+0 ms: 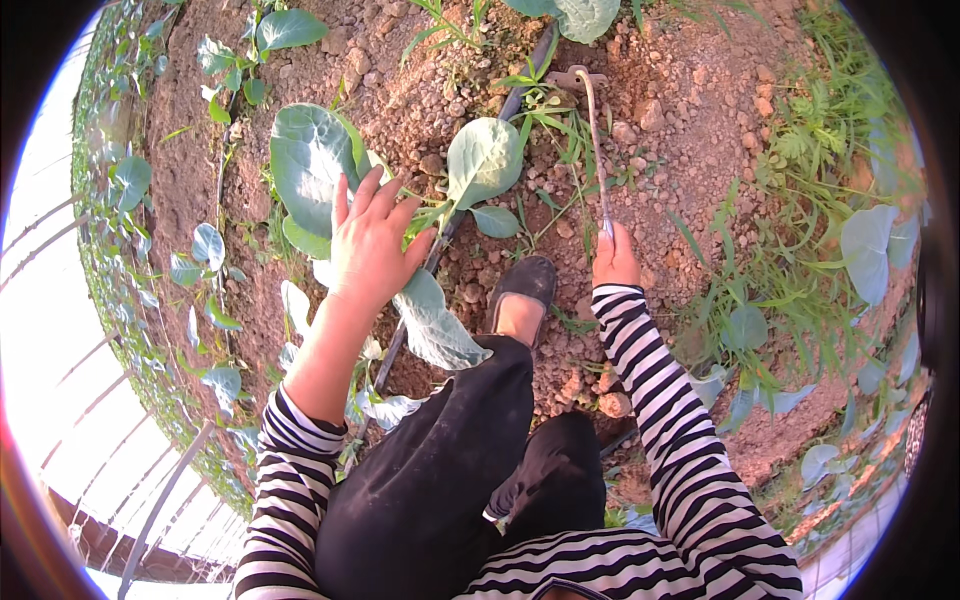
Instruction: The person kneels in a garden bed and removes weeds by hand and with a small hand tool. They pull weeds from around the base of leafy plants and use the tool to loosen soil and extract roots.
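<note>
My left hand [375, 244] lies with spread fingers on the leaves of a broad-leaved, cabbage-like plant [311, 165]; whether it grips a leaf or stem underneath cannot be seen. A long, thin metal handle of a hand hoe [596, 142] rises out of my right hand [616, 259], which is closed around its near end. The hoe's head [576, 79] rests on the reddish soil beside grass weeds [536, 94], close to a black drip hose [536, 64]. Another large leaf [486, 161] of the plant stands right of my left hand.
My black shoe [525, 281] is planted on cloddy soil between my hands, near the hose. Tall grass and weeds [787, 262] grow at the right. More young plants [208, 247] line a second hose at the left, and a pale wall with ribs [90, 360] borders the far left.
</note>
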{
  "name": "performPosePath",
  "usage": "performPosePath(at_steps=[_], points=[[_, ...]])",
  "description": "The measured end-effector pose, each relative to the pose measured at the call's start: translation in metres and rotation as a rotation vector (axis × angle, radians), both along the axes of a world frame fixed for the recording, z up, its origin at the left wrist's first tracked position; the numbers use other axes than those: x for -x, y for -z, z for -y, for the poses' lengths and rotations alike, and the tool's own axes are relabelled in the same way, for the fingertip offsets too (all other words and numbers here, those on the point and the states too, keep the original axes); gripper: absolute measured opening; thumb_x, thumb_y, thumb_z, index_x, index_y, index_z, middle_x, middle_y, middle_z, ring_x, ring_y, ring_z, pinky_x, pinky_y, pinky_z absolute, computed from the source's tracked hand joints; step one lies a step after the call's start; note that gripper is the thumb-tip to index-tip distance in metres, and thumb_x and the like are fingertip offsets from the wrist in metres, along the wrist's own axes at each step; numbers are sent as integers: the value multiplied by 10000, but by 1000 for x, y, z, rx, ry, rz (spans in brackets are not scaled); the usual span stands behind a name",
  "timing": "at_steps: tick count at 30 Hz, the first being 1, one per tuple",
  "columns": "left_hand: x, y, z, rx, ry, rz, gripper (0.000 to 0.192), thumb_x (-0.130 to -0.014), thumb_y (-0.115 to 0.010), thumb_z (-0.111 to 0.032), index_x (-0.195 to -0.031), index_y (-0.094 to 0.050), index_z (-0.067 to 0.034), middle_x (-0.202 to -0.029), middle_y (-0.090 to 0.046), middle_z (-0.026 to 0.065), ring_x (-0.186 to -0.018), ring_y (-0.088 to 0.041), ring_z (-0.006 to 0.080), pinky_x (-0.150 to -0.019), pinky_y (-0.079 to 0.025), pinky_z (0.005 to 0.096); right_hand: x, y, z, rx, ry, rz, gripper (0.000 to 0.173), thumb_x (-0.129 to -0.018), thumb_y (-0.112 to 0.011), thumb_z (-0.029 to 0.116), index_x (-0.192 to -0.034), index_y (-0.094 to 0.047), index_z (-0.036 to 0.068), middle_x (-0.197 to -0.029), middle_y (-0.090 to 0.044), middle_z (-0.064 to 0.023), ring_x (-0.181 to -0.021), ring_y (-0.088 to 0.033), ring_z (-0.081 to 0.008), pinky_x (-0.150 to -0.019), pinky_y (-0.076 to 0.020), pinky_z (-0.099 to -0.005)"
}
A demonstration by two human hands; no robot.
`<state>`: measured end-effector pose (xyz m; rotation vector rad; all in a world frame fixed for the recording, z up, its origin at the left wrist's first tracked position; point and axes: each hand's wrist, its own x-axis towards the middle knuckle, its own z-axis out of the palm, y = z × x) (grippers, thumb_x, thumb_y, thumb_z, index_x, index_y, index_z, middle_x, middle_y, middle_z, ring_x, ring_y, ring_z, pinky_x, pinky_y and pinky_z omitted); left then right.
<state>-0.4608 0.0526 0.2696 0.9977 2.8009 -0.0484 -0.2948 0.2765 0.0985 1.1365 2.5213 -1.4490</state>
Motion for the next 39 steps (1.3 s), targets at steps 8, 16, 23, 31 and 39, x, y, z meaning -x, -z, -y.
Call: performPosePath(at_steps=[8,16,23,31,39], points=[[-1,2,-3,-9,25,5,328,-699,-660,-285,-965,-625,-95,-1127,-549,77,-1185,-398,263,-1057,-166,488,6,10,20,197,80,-31,254,-918,-436,274,-1096,-488,102,-683,-490,-82,-585,-487,-231,-522,-399,-328],[0,4,-4,14,33,-17,337,-708,-650,-304,-972,-626,-96,-1141,-546,82,-1193,-390,262,-1061,-156,485,-52,-38,-19,41,-229,28,323,-865,-518,275,-1153,-486,131,-762,-600,-202,-704,-595,-377,-600,-469,-418],[-4,5,0,26,14,-3,343,-712,-649,-306,-982,-624,-96,-1141,-546,82,-1199,-386,260,-1061,-158,482,-138,-105,-53,-165,-344,78,320,-866,-528,214,-1154,-519,75,-850,-628,-165,-718,-630,-300,-633,-491,-349],[-4,2,2,33,15,8,340,-724,-641,-308,-993,-622,-102,-1145,-542,81,-1204,-381,262,-1060,-158,484,-22,-57,-14,-104,-83,-48,294,-900,-461,290,-1150,-487,137,-790,-606,-178,-715,-601,-356,-609,-472,-397],[-3,3,3,39,11,18,341,-742,-629,-304,-1012,-616,-96,-1150,-534,100,-1200,-385,277,-1058,-156,488,-32,-21,24,-54,-186,271,322,-879,-478,335,-1141,-457,150,-741,-606,-201,-700,-568,-427,-603,-445,-500]])
